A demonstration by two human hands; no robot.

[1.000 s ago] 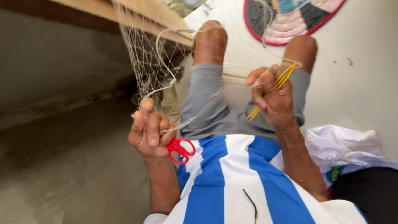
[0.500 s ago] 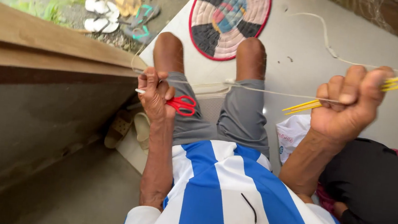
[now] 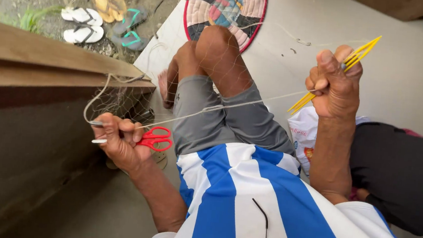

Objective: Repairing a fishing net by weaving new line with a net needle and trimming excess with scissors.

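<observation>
My left hand point(image 3: 117, 141) grips red-handled scissors point(image 3: 152, 139) and pinches a thin pale cord point(image 3: 223, 106) together with fine fishing net point(image 3: 121, 101). The cord runs taut across my grey shorts up to my right hand point(image 3: 332, 86), which is closed around a yellow netting needle point(image 3: 346, 69) held raised at the right. The net hangs from a wooden beam point(image 3: 48, 64) on the left. My knees are drawn up in front of me.
A round patchwork mat point(image 3: 242, 4) lies ahead on the pale floor. Several sandals point(image 3: 102, 22) sit on the ground at the upper left. A white printed bag point(image 3: 304, 135) and another person's dark clothing point(image 3: 400, 171) are at my right.
The view has swung down and my knees have bent up. My left hand has dropped lower left with the scissors; my right hand has pulled the needle up and the cord is tighter.
</observation>
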